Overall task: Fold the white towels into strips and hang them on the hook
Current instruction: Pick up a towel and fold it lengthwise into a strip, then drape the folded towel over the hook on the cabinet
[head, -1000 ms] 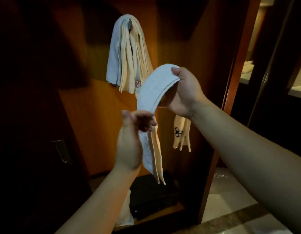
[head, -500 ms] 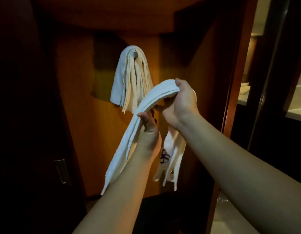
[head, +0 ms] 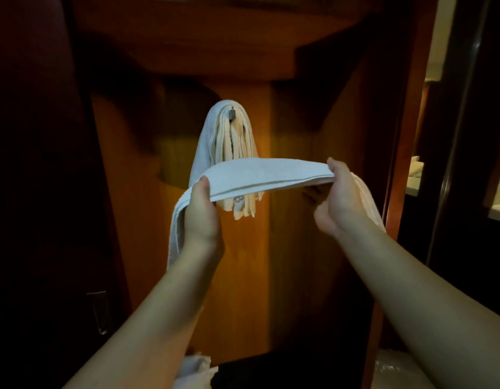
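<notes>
Right now both hands are up in front of a wooden closet wall w/ a folded white towel strip (head: 260,175) stretched between them, roughly level and bowed up a bit in the middle. Left hand (head: 201,211) grips the strip near its left part — thumb on top, fingers curled under — and the strip's left end drapes over the outside of that hand and hangs down along the wrist and forearm. Right hand (head: 338,197) holds the right part, thumb pressed on top of the folded edge, fingers tucked beneath; the right end falls behind the hand and shows as a pale band past the wrist, how far down it goes can't be told. Layered folded edges of the strip face the camera. Behind and above it, on the back panel (head: 285,262), a small dark metal hook (head: 232,112) already carries a bunch of hanging towels (head: 229,153) — white on the outside at left, cream-lit folds inside — their lower ends dangling below the held strip, w/ a small embroidered mark near the bottom, too blurred to read. Held strip sits in front of that bunch, lower than the hook, not touching the hook. At left a dark door w/ a metal handle (head: 98,311); bottom centre a bit of white fabric (head: 194,370) below the left forearm. At right a wood door frame (head: 406,136) and a brighter room beyond.
</notes>
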The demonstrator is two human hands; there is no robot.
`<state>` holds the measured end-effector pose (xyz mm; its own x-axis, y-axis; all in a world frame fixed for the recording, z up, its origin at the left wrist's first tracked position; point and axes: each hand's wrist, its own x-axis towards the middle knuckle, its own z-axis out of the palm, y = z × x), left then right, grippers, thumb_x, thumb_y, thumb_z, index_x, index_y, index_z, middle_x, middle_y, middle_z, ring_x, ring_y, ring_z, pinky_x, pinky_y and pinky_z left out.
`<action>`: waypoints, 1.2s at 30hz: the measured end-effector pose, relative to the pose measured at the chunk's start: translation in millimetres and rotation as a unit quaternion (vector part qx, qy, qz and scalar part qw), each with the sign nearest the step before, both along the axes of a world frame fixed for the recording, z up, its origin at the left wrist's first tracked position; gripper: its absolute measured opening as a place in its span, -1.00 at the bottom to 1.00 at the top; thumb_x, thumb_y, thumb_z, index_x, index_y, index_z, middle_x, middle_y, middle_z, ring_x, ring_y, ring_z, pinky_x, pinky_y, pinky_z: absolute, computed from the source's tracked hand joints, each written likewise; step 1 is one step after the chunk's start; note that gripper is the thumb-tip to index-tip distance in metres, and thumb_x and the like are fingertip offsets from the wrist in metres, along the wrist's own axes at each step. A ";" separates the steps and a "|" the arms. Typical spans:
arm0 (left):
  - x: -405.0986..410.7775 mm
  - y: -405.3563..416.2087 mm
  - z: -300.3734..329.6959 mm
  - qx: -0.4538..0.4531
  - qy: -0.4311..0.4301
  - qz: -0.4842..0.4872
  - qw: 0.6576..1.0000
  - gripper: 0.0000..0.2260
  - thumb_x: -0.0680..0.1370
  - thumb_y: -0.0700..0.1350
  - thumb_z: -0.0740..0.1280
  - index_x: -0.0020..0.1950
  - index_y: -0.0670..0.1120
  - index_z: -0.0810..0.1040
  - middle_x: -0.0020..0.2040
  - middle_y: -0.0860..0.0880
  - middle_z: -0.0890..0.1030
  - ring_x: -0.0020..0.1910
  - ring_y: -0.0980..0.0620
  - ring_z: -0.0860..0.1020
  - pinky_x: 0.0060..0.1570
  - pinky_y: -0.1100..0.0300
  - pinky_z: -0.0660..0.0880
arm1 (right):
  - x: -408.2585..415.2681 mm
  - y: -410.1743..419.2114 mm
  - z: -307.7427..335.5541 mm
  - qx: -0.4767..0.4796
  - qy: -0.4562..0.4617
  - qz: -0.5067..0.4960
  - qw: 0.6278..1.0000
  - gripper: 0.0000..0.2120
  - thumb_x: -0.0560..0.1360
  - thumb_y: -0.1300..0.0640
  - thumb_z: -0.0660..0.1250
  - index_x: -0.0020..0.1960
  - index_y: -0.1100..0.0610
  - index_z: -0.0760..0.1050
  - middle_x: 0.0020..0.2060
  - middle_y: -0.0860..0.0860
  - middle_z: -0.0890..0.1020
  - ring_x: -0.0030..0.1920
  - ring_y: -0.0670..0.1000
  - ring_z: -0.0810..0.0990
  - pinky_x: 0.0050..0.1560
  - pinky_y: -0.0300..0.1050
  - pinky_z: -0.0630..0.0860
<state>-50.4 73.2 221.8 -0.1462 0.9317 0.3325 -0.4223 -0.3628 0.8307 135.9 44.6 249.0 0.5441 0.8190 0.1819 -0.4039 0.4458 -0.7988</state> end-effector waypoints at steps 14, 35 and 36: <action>-45.5 95.5 76.6 0.035 0.170 0.008 0.985 -0.71 0.64 0.16 0.24 0.09 -0.01 0.61 0.11 -0.06 0.66 0.19 -0.02 0.60 0.40 -0.10 0.39 | 24.1 81.3 46.1 -0.011 -0.210 -0.017 0.978 -0.78 0.62 -0.09 0.27 0.03 0.05 0.56 -0.04 0.04 0.69 0.08 0.07 0.68 0.22 0.02 0.50; -35.6 338.0 220.9 0.087 0.350 -0.057 0.931 -0.09 0.56 0.43 -0.24 0.53 -0.25 0.33 0.51 -0.16 0.39 0.52 -0.06 0.31 0.53 0.10 0.12 | 82.8 368.7 181.2 0.064 -0.385 0.192 0.900 -0.05 0.43 -0.57 -0.11 0.51 0.07 0.38 0.32 -0.01 0.56 0.27 -0.13 0.53 0.37 -0.10 0.25; -34.1 349.6 223.2 0.088 0.345 -0.061 0.933 -0.11 0.57 0.42 -0.24 0.53 -0.24 0.34 0.50 -0.14 0.41 0.53 -0.03 0.30 0.54 0.09 0.10 | 84.6 378.4 186.0 0.058 -0.385 0.201 0.899 -0.11 0.47 -0.55 -0.12 0.45 0.04 0.45 0.23 -0.03 0.61 0.15 -0.19 0.57 0.27 -0.15 0.31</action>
<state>-84.5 422.8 445.0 0.2624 0.8496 0.4575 0.1430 -0.5031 0.8523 220.5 423.0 435.0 -0.1161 0.8722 0.4753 0.1022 0.4864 -0.8677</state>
